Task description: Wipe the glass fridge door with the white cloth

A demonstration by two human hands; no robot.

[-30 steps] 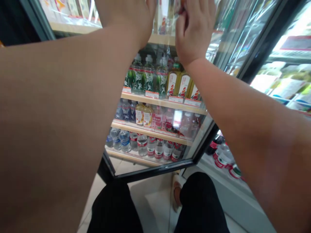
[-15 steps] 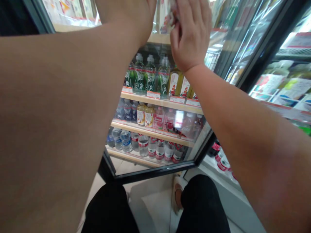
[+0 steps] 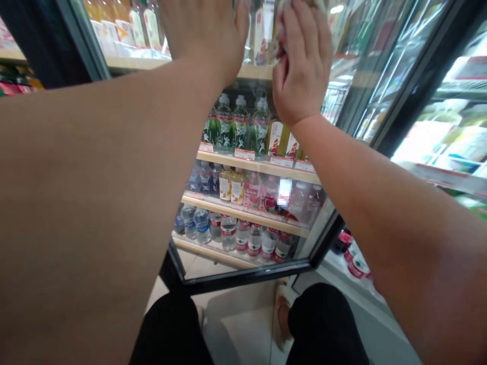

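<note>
My right hand (image 3: 302, 68) lies against the glass door (image 3: 247, 277) of a drinks cooler, its fingers pointing up. Under them a crumpled whitish cloth (image 3: 280, 44) is pressed to the glass and shows at the thumb side. My left hand (image 3: 203, 38) is raised to the left of it, at the top edge of the view. Its thumb stands apart, while the other fingertips are cut off, so what it touches cannot be seen.
Through the glass, shelves hold green bottles (image 3: 239, 124), pink bottles (image 3: 251, 190) and water bottles (image 3: 228, 233). A dark frame post (image 3: 85, 38) slants at the left. More bottles (image 3: 357, 261) stand at the right. My black-trousered knees (image 3: 325, 324) are below the door.
The view has tilted slightly, so the door and shelves appear lower and further right. My right hand with the cloth is still on the glass, and my left hand shows a little more.
</note>
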